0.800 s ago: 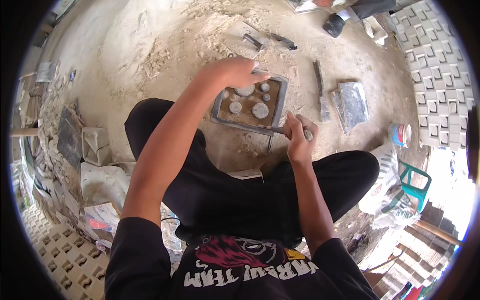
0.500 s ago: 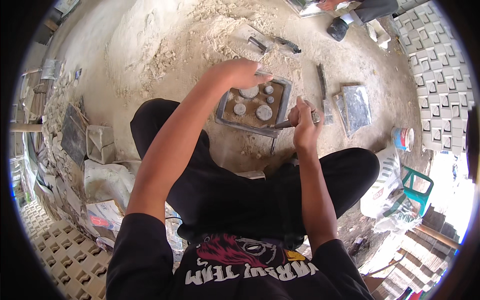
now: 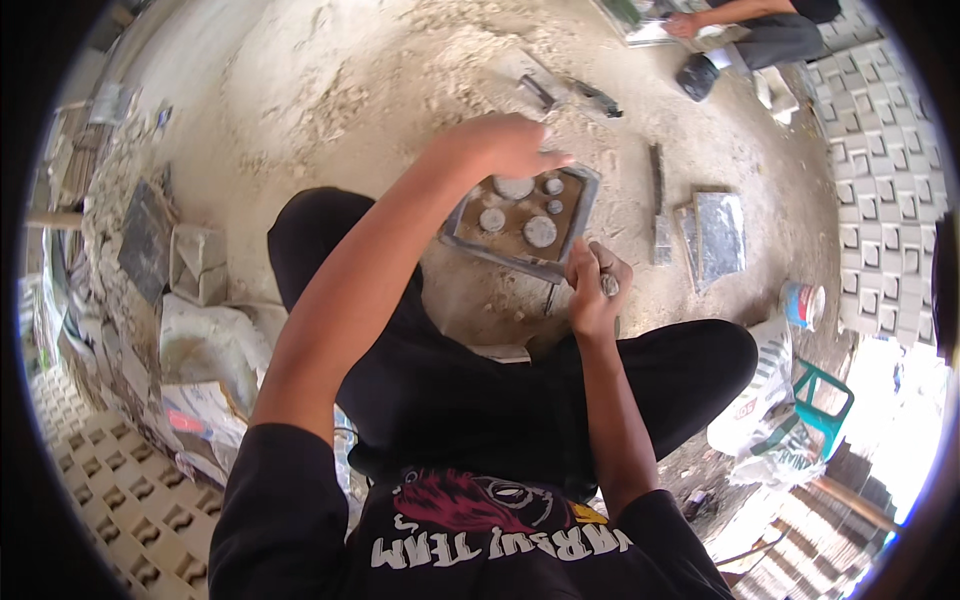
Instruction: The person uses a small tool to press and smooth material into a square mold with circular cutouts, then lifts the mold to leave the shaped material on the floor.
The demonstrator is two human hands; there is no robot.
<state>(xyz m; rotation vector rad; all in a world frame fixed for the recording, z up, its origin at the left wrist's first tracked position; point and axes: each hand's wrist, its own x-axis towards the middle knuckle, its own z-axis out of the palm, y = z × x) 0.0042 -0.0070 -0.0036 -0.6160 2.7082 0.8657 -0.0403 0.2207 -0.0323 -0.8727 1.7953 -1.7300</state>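
Note:
On the ground between my knees lies a dark rectangular mould frame [image 3: 500,259] packed with brown sandy material. Several round grey discs of different sizes, such as the large disc [image 3: 540,232], are set in its surface. My left hand [image 3: 503,146] reaches over the frame's far left side, thumb stretched out along the far edge; its other fingers are partly hidden. At the near right corner, my right hand [image 3: 598,285] is closed round a hand tool [image 3: 609,285], whose rounded handle end points up. The tool's working end is hidden by the hand.
Loose sand [image 3: 350,90] is heaped beyond the mould. Metal tools [image 3: 540,92] lie past my left hand. A dark bar [image 3: 657,190] and flat slabs [image 3: 720,235] lie to the right, before a paint bucket [image 3: 803,305] and green stool [image 3: 824,405]. Another person's hand [image 3: 683,25] shows at top right.
My right hand has come nearer to me and closer to the mould's near right corner. The tool's flat blade showed before and is hidden now. My left hand stays at the far edge.

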